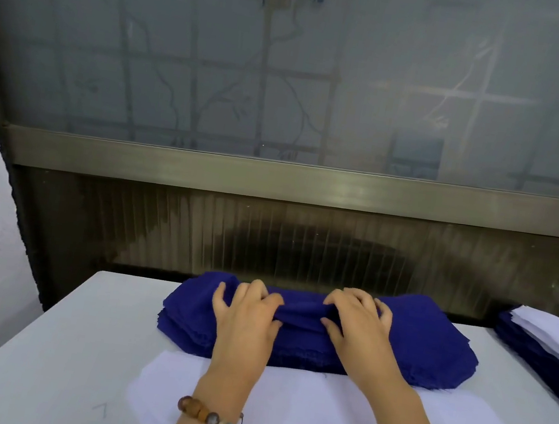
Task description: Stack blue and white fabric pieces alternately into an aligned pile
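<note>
Folds (pixel 304 308) rise where our left grip (pixel 249 312) and right grip (pixel 359 325) pinch the blue piece (pixel 305 323) at the surface's (pixel 72 344) far edge.

Single head-worn wide-angle view. The camera sits above the near edge of the desk (pixel 55 342) and faces forward and down toward its far edge and the frosted window (pixel 291 69) behind. Range is close: the desk spans the lower frame.

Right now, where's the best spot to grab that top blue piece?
Probably the middle of the top blue piece, from above: it bunches into a raised fold between the left hand and right hand, while its flat edges lie flush with the blue stack.
</note>
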Tool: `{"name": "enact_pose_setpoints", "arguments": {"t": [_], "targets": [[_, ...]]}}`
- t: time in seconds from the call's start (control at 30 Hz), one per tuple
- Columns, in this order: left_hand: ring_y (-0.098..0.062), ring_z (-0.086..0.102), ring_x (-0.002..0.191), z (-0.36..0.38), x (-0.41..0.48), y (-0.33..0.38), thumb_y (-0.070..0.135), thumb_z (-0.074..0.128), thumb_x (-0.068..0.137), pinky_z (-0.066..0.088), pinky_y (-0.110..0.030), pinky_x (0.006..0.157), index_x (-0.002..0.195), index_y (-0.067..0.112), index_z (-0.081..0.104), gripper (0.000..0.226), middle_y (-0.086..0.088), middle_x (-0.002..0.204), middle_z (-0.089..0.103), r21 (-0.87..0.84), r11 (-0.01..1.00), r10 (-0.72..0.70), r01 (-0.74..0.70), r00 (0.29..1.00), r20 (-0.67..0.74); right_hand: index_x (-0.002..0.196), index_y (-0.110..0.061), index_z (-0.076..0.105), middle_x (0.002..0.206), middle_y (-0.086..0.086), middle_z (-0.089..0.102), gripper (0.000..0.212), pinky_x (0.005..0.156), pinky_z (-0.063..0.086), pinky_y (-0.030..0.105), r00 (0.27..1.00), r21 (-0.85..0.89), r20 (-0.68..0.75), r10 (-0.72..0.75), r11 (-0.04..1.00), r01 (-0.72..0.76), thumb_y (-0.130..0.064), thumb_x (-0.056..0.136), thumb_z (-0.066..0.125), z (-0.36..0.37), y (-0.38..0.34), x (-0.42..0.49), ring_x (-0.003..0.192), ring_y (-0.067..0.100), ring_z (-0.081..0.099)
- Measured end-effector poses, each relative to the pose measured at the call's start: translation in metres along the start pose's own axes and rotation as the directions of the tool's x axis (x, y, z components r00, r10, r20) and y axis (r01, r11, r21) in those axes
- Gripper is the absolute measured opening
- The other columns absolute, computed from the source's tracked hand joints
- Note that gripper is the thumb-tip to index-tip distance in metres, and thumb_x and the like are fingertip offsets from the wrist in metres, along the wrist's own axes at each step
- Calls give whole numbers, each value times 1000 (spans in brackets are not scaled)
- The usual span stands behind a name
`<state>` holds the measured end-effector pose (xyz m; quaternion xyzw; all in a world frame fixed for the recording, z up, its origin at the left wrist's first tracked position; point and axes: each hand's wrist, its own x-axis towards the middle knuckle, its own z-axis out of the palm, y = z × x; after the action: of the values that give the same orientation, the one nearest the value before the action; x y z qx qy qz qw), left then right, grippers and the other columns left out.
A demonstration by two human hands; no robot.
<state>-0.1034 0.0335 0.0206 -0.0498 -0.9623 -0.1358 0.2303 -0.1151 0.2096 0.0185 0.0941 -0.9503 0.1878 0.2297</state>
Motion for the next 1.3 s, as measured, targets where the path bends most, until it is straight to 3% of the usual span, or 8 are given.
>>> {"name": "enact_pose_setpoints", "arguments": {"t": [0.2,0.37,0.6,0.7,0.8,1.0,1.13,1.3], "targets": [[-9,43,117,-16,3,-39,34,63,89,10,-54,116,104,38,58,16,14,112,47,-53,969,-245,241,965,-91,120,-36,53,121,-14,54,26,115,10,42,983,-157,27,182,972,-175,-32,94,55,-22,21,-1,125,12,37],[-13,49,112,-27,3,-67,25,68,87,14,-59,112,86,36,55,17,14,102,48,-160,907,-410,391,905,-111,114,-34,59,124,-3,50,22,111,20,49,892,-214,-10,451,871,-443,-29,93,57,-42,44,-6,125,23,36],[-24,58,104,-23,-1,-81,20,56,95,36,-45,95,109,28,58,16,2,109,66,-300,811,-542,502,838,-66,108,-28,64,118,3,53,17,101,28,45,741,-116,-94,665,732,-671,-25,93,56,-57,75,-17,118,30,39],[-27,56,106,-23,-2,-84,25,56,96,38,-45,90,113,24,64,19,-3,111,66,-298,792,-579,533,811,-87,110,-21,64,113,9,56,19,94,31,44,724,-96,-142,675,719,-689,-27,95,56,-58,83,-20,114,35,43],[-31,57,104,-24,-1,-88,32,59,94,40,-46,89,114,14,66,28,-10,110,66,-352,750,-624,559,776,-97,103,-15,65,91,9,55,20,90,32,44,718,-45,-217,662,728,-684,-28,98,51,-58,85,-21,108,38,46],[-19,50,80,-41,0,-87,25,58,95,41,-33,70,108,3,64,26,-10,95,66,-539,750,-572,383,785,-238,96,-10,58,73,9,62,14,70,48,42,745,218,-318,586,810,-544,-20,99,48,-68,85,-26,71,32,55],[-22,57,81,-65,-4,-80,22,59,95,44,-33,70,101,6,65,18,-9,90,67,-592,751,-524,294,811,-262,94,-11,55,72,10,62,9,56,39,34,743,267,-367,560,828,-493,-16,98,50,-88,80,-40,64,28,52],[-25,61,83,-96,-32,-76,19,60,94,45,-31,65,99,3,66,18,-11,89,67,-594,767,-463,241,849,-254,93,-8,58,74,10,63,11,58,43,36,763,228,-379,524,852,-472,-16,97,52,-119,71,-69,66,30,54]]}}
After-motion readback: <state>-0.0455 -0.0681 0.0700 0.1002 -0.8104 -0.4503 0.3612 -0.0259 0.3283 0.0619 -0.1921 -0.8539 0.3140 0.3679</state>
